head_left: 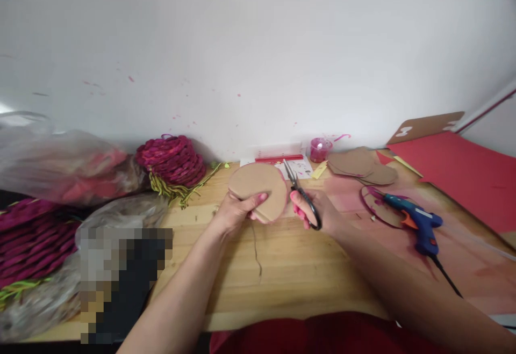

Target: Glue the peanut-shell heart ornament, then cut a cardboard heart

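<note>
A rounded cardboard piece [256,185] with a pinkish edge is gripped in my left hand [241,207], the thumb lying across its face. Below that hand a thin dark string [256,254] hangs or lies over the wood; I cannot tell what it is fixed to. My right hand [312,209] is closed round the black handles of a pair of scissors [300,190]. The blades point up and away, just right of the cardboard's edge, and look nearly closed.
On the right lie a blue glue gun [419,224] on a round cardboard piece, stacked cardboard shapes [352,161] and red sheets [455,166]. A pink-stained cup [320,150] stands by the wall. Coiled magenta bundles [171,159] and plastic bags [60,160] fill the left.
</note>
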A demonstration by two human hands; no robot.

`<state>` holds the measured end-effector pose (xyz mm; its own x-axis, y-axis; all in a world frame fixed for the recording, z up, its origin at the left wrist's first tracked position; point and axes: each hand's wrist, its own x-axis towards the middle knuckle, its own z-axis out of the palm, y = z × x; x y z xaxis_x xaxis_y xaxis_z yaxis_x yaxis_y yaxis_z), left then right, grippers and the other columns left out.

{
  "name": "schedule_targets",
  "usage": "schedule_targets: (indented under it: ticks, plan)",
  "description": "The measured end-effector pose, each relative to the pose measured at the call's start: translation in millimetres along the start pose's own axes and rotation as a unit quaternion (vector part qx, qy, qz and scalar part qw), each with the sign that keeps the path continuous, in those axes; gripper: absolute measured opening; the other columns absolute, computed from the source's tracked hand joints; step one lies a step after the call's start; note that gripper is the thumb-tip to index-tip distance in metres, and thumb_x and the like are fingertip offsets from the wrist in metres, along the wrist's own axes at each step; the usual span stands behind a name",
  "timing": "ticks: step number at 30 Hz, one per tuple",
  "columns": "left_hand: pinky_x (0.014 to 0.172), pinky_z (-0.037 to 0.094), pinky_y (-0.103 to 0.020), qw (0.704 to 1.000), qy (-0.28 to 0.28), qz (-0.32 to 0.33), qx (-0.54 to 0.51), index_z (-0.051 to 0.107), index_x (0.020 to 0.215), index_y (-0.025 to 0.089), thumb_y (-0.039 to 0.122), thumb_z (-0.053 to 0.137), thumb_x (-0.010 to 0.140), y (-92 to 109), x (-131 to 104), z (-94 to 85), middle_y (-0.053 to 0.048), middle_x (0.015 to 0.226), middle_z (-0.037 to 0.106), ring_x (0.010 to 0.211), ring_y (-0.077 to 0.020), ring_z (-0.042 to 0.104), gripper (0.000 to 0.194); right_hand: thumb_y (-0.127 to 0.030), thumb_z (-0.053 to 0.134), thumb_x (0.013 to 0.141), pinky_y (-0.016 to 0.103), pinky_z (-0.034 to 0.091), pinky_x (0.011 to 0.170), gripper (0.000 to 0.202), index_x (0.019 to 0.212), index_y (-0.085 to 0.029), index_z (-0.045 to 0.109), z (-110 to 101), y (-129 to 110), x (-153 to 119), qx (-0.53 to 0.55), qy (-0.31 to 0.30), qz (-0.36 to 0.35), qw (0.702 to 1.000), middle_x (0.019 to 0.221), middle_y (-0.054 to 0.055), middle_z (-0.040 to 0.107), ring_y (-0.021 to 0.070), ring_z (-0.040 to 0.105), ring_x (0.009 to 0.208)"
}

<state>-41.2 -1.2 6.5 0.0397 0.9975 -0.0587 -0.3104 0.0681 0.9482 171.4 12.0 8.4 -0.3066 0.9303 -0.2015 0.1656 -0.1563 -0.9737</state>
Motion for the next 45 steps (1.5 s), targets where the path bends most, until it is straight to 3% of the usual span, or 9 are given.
schedule_targets:
  ticks: [5, 11, 15, 19, 23, 27, 30, 35, 45]
  plan:
    - [0.037, 0.04, -0.017, 1.0, -0.002, -0.01, -0.001, 0.07, 0.106, 0.014, 0.038, 0.092, 0.061, -6, -2, 9.9, -0.007, 0.087, 0.073, 0.058, -0.0119, 0.062, 0.055, -0.064, 0.079, 0.066, 0.021, 0.034, 0.034, 0.051, 0.064, -0.018, 0.057, 5, -5, -2, 0.003, 0.007, -0.023, 1.0, 0.052, -0.003, 0.057, 0.0076, 0.048, 0.036]
    - [0.037, 0.041, -0.018, 0.998, 0.047, -0.034, 0.005, 0.063, 0.07, 0.014, 0.067, 0.084, 0.059, 1, 5, 0.3, -0.001, 0.054, 0.06, 0.043, -0.0094, 0.055, 0.058, -0.057, 0.079, 0.072, 0.022, 0.031, 0.037, 0.047, 0.062, -0.018, 0.056, 0, -2, -1, -0.005, 0.043, -0.048, 0.998, 0.044, -0.004, 0.052, 0.0082, 0.046, 0.036]
    - [0.034, 0.038, -0.018, 0.997, 0.068, -0.015, 0.041, 0.057, 0.063, 0.016, 0.062, 0.087, 0.057, 10, 8, -9.4, 0.002, 0.046, 0.054, 0.036, -0.0072, 0.048, 0.055, -0.06, 0.078, 0.074, 0.022, 0.031, 0.037, 0.048, 0.065, -0.017, 0.059, -1, 3, 2, 0.012, 0.014, -0.055, 0.998, 0.049, -0.003, 0.056, 0.0077, 0.047, 0.036]
    - [0.034, 0.036, -0.017, 0.992, 0.12, 0.023, -0.005, 0.056, 0.063, 0.016, 0.056, 0.088, 0.061, 13, 11, -14.5, 0.003, 0.048, 0.055, 0.035, -0.0062, 0.047, 0.051, -0.078, 0.061, 0.078, 0.023, 0.031, 0.035, 0.062, 0.069, -0.017, 0.059, 1, 1, 1, 0.041, 0.0, -0.055, 0.998, 0.055, -0.001, 0.058, 0.007, 0.045, 0.034]
    - [0.035, 0.035, -0.016, 0.971, 0.213, 0.079, -0.075, 0.058, 0.07, 0.017, 0.057, 0.086, 0.064, 17, 17, -18.2, 0.003, 0.052, 0.058, 0.039, -0.0069, 0.049, 0.049, -0.091, 0.05, 0.072, 0.022, 0.032, 0.035, 0.075, 0.067, -0.017, 0.058, 0, -1, -1, -0.003, -0.059, -0.011, 0.998, 0.052, 0.0, 0.055, 0.008, 0.046, 0.034]
    - [0.035, 0.033, -0.016, 0.955, 0.256, 0.107, -0.107, 0.057, 0.071, 0.017, 0.058, 0.087, 0.061, 19, 18, -19.0, 0.003, 0.053, 0.06, 0.04, -0.0064, 0.048, 0.051, -0.088, 0.052, 0.074, 0.02, 0.033, 0.036, 0.073, 0.069, -0.015, 0.059, -2, 1, -4, -0.125, -0.159, 0.023, 0.979, 0.055, 0.0, 0.056, 0.0066, 0.047, 0.036]
    - [0.035, 0.032, -0.015, 0.955, 0.254, 0.105, -0.108, 0.058, 0.073, 0.016, 0.058, 0.087, 0.061, 19, 17, -15.9, 0.003, 0.053, 0.059, 0.039, -0.0058, 0.047, 0.052, -0.077, 0.059, 0.08, 0.018, 0.035, 0.038, 0.063, 0.073, -0.015, 0.06, -1, 2, -7, -0.175, -0.187, 0.034, 0.966, 0.059, -0.001, 0.057, 0.0062, 0.049, 0.039]
    - [0.036, 0.033, -0.014, 0.969, 0.221, 0.06, -0.088, 0.058, 0.072, 0.016, 0.059, 0.087, 0.06, 13, 12, -5.8, 0.004, 0.052, 0.058, 0.04, -0.0053, 0.048, 0.053, -0.063, 0.065, 0.084, 0.018, 0.036, 0.039, 0.049, 0.074, -0.016, 0.06, 4, 3, -12, -0.181, -0.182, 0.035, 0.966, 0.06, -0.001, 0.057, 0.0071, 0.049, 0.041]
    - [0.036, 0.033, -0.014, 0.975, 0.212, 0.04, -0.051, 0.057, 0.069, 0.016, 0.061, 0.086, 0.059, 8, 10, -2.2, 0.005, 0.051, 0.056, 0.039, -0.0047, 0.047, 0.054, -0.062, 0.063, 0.085, 0.021, 0.034, 0.041, 0.046, 0.071, -0.018, 0.061, 4, -1, -15, -0.207, -0.164, 0.022, 0.964, 0.052, -0.004, 0.049, 0.0097, 0.049, 0.042]
